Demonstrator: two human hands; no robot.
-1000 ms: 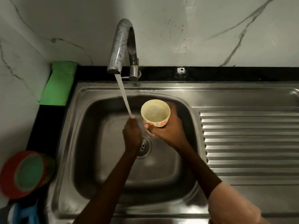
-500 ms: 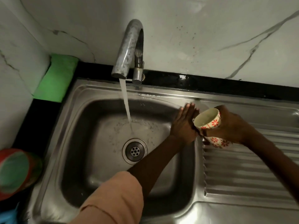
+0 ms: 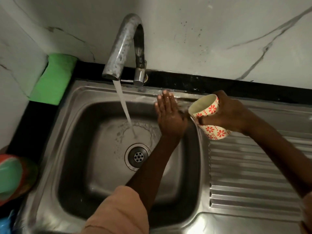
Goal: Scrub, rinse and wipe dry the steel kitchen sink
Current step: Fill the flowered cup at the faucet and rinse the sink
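Note:
The steel sink (image 3: 70, 149) fills the head view, with its drain (image 3: 138, 157) in the basin's middle. The curved faucet (image 3: 125, 46) runs a stream of water into the basin. My left hand (image 3: 168, 114) lies flat with straight fingers on the wet back right rim of the basin. My right hand (image 3: 231, 112) grips a cream cup with red flowers (image 3: 207, 114), tilted toward the left hand above the rim between basin and drainboard.
A ribbed drainboard (image 3: 253, 174) lies to the right. A green sponge (image 3: 54, 78) leans in the back left corner on the black counter. An orange and green container (image 3: 15, 176) stands at the left edge. Marble wall behind.
The cup left the stream and went right to the basin's rim, tilting over. My left hand moved from under the water to the back right rim and slid farther back.

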